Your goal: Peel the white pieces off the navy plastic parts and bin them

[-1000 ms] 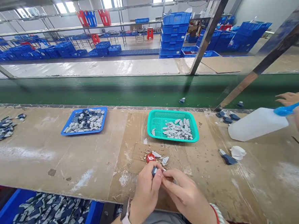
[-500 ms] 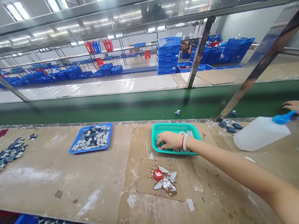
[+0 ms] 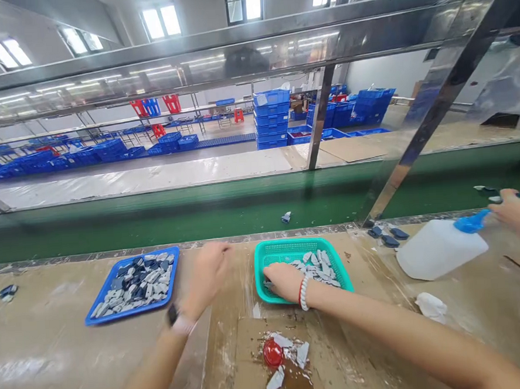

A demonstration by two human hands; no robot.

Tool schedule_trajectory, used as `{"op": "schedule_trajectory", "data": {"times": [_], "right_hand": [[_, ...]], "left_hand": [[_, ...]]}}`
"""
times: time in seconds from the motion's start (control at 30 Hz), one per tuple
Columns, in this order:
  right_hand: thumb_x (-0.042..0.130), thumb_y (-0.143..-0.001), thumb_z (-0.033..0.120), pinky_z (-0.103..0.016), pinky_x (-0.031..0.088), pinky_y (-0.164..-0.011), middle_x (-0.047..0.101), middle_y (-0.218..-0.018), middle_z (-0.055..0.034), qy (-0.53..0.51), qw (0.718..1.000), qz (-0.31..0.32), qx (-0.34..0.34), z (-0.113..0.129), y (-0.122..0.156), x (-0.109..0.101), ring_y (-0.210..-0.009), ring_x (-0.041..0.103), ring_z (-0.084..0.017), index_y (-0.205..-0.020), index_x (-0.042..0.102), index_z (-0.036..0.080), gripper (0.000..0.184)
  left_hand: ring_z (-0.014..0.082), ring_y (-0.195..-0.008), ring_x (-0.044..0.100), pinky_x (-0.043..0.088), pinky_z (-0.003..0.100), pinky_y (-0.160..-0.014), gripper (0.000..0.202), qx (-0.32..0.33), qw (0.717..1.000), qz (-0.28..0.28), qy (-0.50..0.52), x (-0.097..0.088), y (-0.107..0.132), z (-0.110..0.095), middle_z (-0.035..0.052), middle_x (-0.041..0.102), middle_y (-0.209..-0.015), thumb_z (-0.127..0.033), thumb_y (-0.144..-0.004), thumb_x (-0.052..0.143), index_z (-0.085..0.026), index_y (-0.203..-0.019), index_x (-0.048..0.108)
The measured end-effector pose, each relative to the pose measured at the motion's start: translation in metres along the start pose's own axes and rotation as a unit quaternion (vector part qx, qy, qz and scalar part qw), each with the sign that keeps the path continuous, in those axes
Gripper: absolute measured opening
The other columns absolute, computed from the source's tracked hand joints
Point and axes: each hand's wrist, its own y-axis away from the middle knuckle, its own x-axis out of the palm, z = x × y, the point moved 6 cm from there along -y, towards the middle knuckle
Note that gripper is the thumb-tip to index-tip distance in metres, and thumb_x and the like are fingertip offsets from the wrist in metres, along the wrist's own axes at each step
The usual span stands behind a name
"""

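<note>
My right hand [image 3: 283, 280] is inside the teal basket [image 3: 270, 254], knuckles up and fingers bent down among several grey pieces [image 3: 319, 267]. What the fingers grip is hidden. My left hand [image 3: 209, 272], with a watch at the wrist, hovers above the table between the teal basket and the blue tray [image 3: 99, 299]. It is smeared by motion, so its fingers do not show clearly. The blue tray holds several grey and dark blue pieces.
A red cap [image 3: 272, 353] and loose grey pieces lie on a cardboard patch in front of me. At the right, another person's hand [image 3: 513, 211] is at the blue nozzle of a white bottle [image 3: 439, 248] lying on its side. A green conveyor belt [image 3: 156, 221] runs behind the table.
My left hand has come into view, reaching out toward the blue tray. My right hand stays in the teal basket. The camera has tilted up.
</note>
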Motion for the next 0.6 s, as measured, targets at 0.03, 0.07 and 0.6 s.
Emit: {"op": "schedule_trajectory", "data": {"times": [0.03,0.07,0.6], "right_hand": [[0.059,-0.088,0.021,-0.035,0.052,-0.081,0.065,-0.097,-0.0079,-0.010,1.000,-0.013,-0.009,-0.001,0.001,-0.001,-0.092,0.063,-0.018,-0.097,0.063,0.010,0.015],[0.061,-0.085,0.015,-0.033,0.052,-0.080,0.066,-0.095,-0.0091,-0.020,0.999,-0.031,-0.019,-0.002,0.003,-0.003,-0.091,0.063,-0.020,-0.094,0.064,0.010,0.011],[0.064,-0.084,0.025,-0.024,0.058,-0.063,0.073,-0.085,-0.0022,-0.385,0.890,-0.240,-0.048,-0.042,0.163,0.018,-0.071,0.068,-0.017,-0.099,0.068,0.039,0.020]], "left_hand": [[0.0202,-0.098,0.058,0.052,0.040,-0.085,0.027,0.036,0.999,0.035,-0.017,0.026,-0.034,-0.010,0.0101,0.057,-0.117,-0.034,-0.093,0.052,-0.018,-0.114,0.057],[0.0205,-0.098,0.058,0.052,0.041,-0.085,0.027,0.074,0.994,0.073,-0.036,0.052,-0.065,-0.021,0.0099,0.057,-0.116,-0.033,-0.092,0.053,-0.017,-0.114,0.057],[0.0268,-0.109,0.052,0.042,0.047,-0.093,0.026,0.180,0.966,0.169,-0.083,0.133,-0.159,-0.033,0.0112,0.057,-0.113,-0.031,-0.086,0.062,-0.012,-0.103,0.058]]}}
